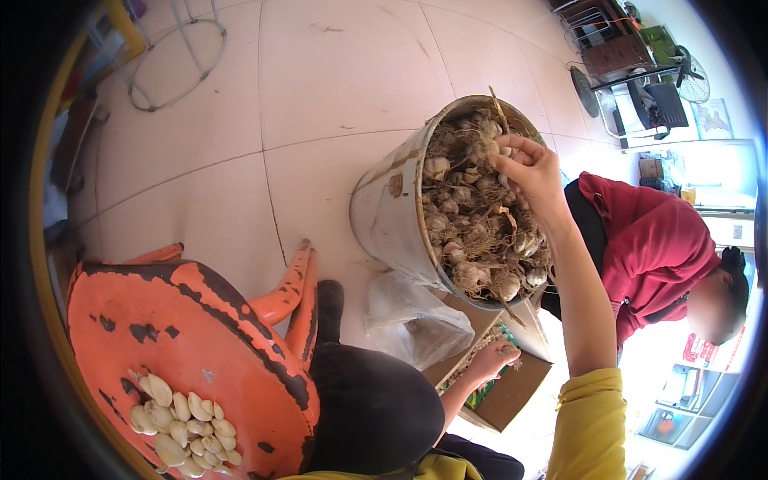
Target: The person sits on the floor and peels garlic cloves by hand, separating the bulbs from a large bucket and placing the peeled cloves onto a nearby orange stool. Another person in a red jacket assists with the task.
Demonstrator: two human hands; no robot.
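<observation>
My right hand (531, 168) reaches over a metal bucket (387, 204) heaped with unpeeled garlic bulbs (471, 276). Its thumb and fingertips pinch a garlic bulb (485, 149) near the far rim, beside a long dry stem (498, 108). Lower down, my left hand (489, 363) is over an open cardboard box (510, 393). Its fingers are closed around a small pale-brown piece of garlic (510, 353), mostly hidden by the fingers. Dry husks (480, 351) and a green patterned surface show inside the box.
Peeled garlic cloves (192, 429) lie on a chipped orange stool (198, 336) at left. A clear plastic bag (414, 318) sits between my knee and the bucket. Beyond the bucket, a person in a red top (654, 240) bends forward. A metal-framed stool (180, 66) stands at upper left.
</observation>
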